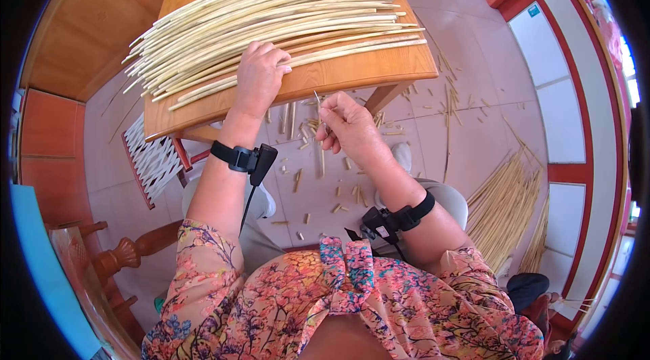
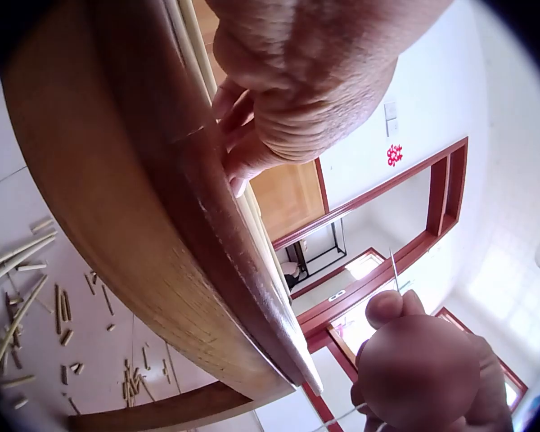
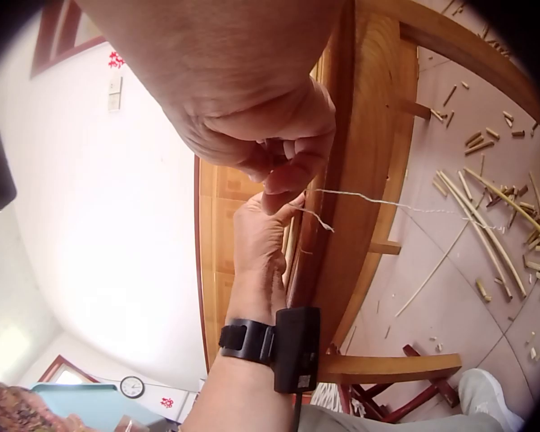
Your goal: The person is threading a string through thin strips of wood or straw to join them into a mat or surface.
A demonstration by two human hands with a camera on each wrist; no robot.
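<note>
— Where did we have our left hand [image 1: 259,78]?

— Stretched forward, palm down on the pile of cane strips [image 1: 271,21] at the near edge of the table [image 1: 352,72]. The wrist was straight and the fingers reached over the strips. From the left wrist view the fingertips [image 2: 238,171] curled down against the strips at the table's rim, so we were pressing and hooking them rather than lifting any one clear.

— And the right hand [image 1: 347,124]?

— Raised in front of the table edge, just off its near side, elbow bent, the forearm coming up from our lap. The thumb and forefinger were pinched together on a thin sliver [image 1: 317,99] that stood up from the grip. In the right wrist view the same fingers [image 3: 283,171] were closed tight on it, and a fine thread-like strand [image 3: 387,202] trailed away to the side from them.

— So the two hands were apart?

— Near each other but not touching; the left lay on the table, the right hung in the air just beside the edge.

— What else was round us?

— Short cut pieces [image 1: 336,191] lay scattered on the tiled floor [image 1: 474,89] under the hands. A bundle of long canes [image 1: 504,204] lay on the floor to our right, and a woven panel [image 1: 152,157] showed below the table's left side.
</note>
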